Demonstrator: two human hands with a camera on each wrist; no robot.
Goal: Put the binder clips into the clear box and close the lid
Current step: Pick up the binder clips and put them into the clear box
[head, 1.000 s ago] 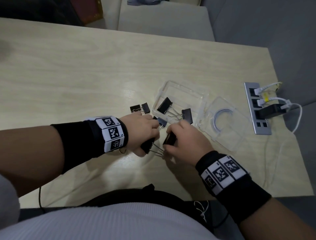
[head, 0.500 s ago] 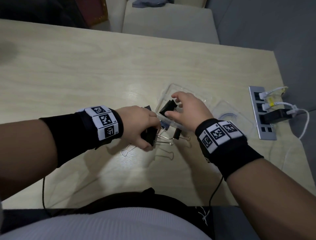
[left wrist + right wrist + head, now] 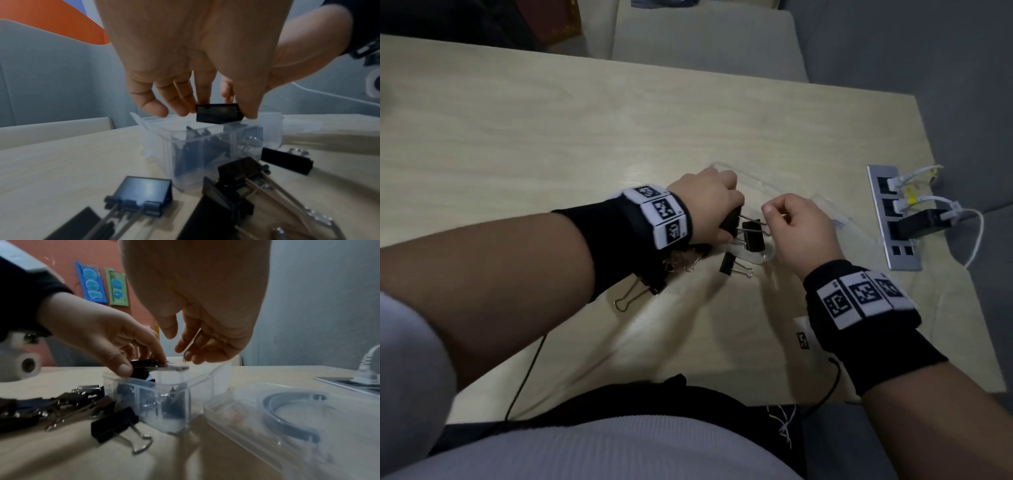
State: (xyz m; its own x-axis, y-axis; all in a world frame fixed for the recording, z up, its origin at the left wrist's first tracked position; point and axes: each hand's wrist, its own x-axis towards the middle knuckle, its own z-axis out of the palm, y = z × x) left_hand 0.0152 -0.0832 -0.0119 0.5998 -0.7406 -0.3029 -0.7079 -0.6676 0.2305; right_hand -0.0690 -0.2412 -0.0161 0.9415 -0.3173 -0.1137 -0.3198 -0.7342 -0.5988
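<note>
My left hand [image 3: 717, 222] pinches a black binder clip [image 3: 218, 113] just above the near rim of the clear box [image 3: 174, 399], which holds several black clips [image 3: 753, 236]. My right hand [image 3: 179, 342] hovers over the right part of the box with fingers loosely curled and nothing visibly held. One loose clip [image 3: 729, 263] lies on the table just in front of the box. More loose clips [image 3: 144, 191] lie under my left wrist. The clear lid [image 3: 287, 410] lies flat to the right of the box.
A metal power strip [image 3: 893, 219] with white plugs and a black adapter is set in the table at the far right. A black cable [image 3: 524, 370] hangs over the near table edge. A small tag [image 3: 803, 339] lies under my right wrist.
My left hand has carried its clip from the table in front up over the box. My right hand has let go of a clip in the box and drawn back to the right.
</note>
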